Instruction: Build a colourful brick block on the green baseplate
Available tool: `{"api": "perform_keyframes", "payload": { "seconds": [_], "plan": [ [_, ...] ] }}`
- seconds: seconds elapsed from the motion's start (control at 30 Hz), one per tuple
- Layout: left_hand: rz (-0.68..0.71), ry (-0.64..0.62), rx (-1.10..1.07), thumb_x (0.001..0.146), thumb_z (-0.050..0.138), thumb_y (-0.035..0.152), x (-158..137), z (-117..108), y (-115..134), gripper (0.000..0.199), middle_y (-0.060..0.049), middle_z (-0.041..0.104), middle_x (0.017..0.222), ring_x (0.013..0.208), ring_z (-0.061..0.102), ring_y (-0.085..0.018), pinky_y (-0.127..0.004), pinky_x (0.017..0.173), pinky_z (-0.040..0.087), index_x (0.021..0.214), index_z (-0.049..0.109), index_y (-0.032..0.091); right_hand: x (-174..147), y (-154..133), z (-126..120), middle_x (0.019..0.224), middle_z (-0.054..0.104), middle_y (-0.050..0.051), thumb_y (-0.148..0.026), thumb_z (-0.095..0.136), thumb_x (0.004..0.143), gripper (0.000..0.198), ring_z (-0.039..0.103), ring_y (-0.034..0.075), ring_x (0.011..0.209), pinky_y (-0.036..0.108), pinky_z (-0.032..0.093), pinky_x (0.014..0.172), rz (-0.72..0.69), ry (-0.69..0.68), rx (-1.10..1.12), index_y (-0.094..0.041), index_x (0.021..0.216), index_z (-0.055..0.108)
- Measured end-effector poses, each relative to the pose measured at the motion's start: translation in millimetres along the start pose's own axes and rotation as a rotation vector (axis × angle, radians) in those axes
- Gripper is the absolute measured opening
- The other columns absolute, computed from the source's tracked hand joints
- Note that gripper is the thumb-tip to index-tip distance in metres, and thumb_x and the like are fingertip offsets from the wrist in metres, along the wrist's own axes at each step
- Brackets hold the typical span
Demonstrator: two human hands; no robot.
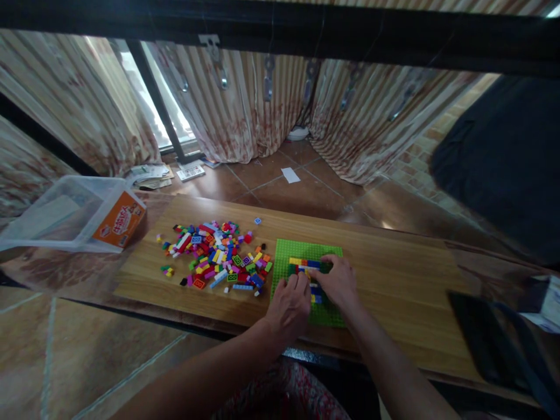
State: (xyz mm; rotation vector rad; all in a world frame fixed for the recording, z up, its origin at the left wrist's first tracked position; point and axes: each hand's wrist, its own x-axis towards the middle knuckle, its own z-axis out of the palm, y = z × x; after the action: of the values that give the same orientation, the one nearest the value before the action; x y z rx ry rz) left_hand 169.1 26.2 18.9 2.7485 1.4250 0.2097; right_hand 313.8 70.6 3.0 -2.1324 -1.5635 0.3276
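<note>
A green studded baseplate [326,318] lies on the wooden board in front of me. Rows of toy bricks [311,263] in yellow, blue, white and other colours are built up on its middle. My left hand [291,300] is over the left part of these rows, its fingers bent and pressed down together. From the right, my right hand [339,281] reaches in with thumb and index finger at the end of the rows. Both hands touch the brickwork. Whatever small piece lies under the fingertips is hidden by them.
A loose pile of colourful bricks [219,251] spreads over the wooden board [394,291] on the left. Beyond it stands a clear plastic bin [79,233] with an orange label. A dark flat object [481,338] lies at the right end. Curtains [245,111] hang behind.
</note>
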Motion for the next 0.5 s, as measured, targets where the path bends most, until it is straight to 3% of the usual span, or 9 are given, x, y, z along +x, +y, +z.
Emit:
{"api": "perform_keyframes", "payload": {
  "seconds": [0.3, 0.5],
  "plan": [
    [-0.028, 0.013, -0.002, 0.088, 0.044, 0.012, 2.3, -0.8, 4.1, 0.029, -0.013, 0.057, 0.104, 0.093, 0.053, -0.024, -0.036, 0.073, 0.046, 0.115, 0.053, 0.008, 3.9, 8.6, -2.1, 0.097, 0.064, 0.012, -0.048, 0.071, 0.063, 0.037, 0.058, 0.030, 0.096, 0.045, 0.046, 0.081, -0.054, -0.025, 0.131, -0.020, 0.087, 0.068],
    [-0.075, 0.054, -0.095, 0.087, 0.051, 0.022, -4.0, -7.5, 2.6, 0.042, -0.015, 0.058, 0.113, 0.098, 0.055, -0.025, -0.038, 0.081, 0.047, 0.127, 0.047, 0.009, 10.3, 18.1, -6.8, 0.088, 0.069, 0.010, -0.043, 0.053, 0.078, 0.035, 0.064, 0.022, 0.080, 0.038, 0.050, 0.075, -0.097, -0.033, 0.231, -0.014, 0.095, 0.066]
  ]
}}
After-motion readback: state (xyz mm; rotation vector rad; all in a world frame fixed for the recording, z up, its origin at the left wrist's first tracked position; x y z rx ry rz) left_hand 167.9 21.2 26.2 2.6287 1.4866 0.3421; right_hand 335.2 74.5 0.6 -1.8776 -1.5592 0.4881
